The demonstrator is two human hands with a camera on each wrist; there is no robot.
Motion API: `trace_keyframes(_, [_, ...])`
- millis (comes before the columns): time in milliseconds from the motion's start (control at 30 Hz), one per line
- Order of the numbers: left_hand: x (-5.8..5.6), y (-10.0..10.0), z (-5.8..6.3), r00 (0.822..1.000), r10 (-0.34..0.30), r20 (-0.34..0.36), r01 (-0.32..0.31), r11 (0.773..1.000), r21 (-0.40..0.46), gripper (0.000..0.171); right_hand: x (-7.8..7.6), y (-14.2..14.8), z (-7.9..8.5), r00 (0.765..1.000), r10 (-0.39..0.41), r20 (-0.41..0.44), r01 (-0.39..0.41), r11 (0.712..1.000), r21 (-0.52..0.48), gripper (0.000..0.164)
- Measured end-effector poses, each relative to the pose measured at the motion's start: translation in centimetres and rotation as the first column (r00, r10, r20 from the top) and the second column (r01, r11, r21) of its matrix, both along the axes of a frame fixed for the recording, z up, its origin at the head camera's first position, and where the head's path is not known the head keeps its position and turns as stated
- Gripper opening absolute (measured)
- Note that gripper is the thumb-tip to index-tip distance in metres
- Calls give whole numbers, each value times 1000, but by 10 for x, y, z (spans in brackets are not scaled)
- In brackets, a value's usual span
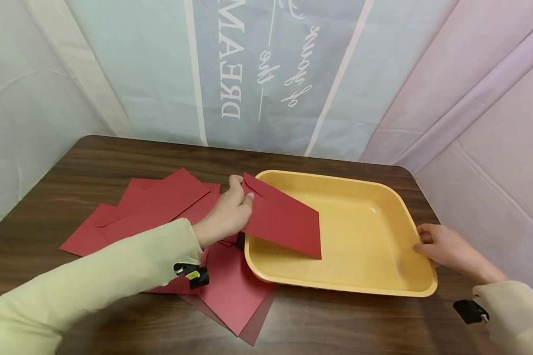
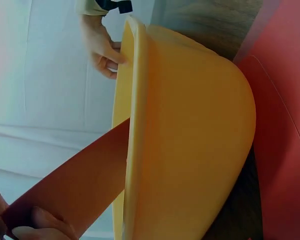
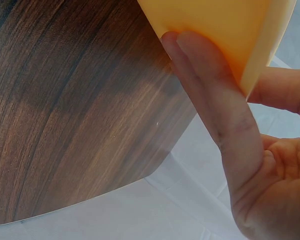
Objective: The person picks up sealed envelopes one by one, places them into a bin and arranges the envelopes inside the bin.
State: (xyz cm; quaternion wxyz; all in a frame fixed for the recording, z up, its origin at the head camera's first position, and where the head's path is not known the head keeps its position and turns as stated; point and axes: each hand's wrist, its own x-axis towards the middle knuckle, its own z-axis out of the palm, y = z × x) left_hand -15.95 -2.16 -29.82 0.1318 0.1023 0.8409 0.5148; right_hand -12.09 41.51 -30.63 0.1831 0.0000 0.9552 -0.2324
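Note:
My left hand point(image 1: 228, 212) pinches a red envelope point(image 1: 284, 217) by its flap end, over the left rim of a yellow plastic basin point(image 1: 360, 236). The envelope slants down into the basin, its far end low inside; whether it touches the bottom I cannot tell. In the left wrist view the held envelope point(image 2: 85, 175) passes behind the basin's rim point(image 2: 135, 125). On the basin's right side my right hand point(image 1: 446, 249) grips the rim, thumb on one face of the wall and fingers on the other. The right wrist view shows its fingers point(image 3: 210, 75) against the yellow wall.
Several red envelopes point(image 1: 155, 207) lie overlapping on the dark wooden table point(image 1: 337, 320) to the left of the basin. More envelopes point(image 1: 235, 291) lie by its near left corner. Behind the table hangs a printed cloth point(image 1: 271, 74), with pale cloth at both sides.

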Motion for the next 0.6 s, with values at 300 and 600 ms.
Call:
trace_keyframes(300, [-4,11,3,999,-14,52,18,996,-88,62,0,0,-1,1000,-5,8,5,1000,-14,38])
trace_keyframes(600, [-5,28,11,992,-127,28,130,968,-216,66,-1,0,0,1000,-2,6,2,1000,-10,38])
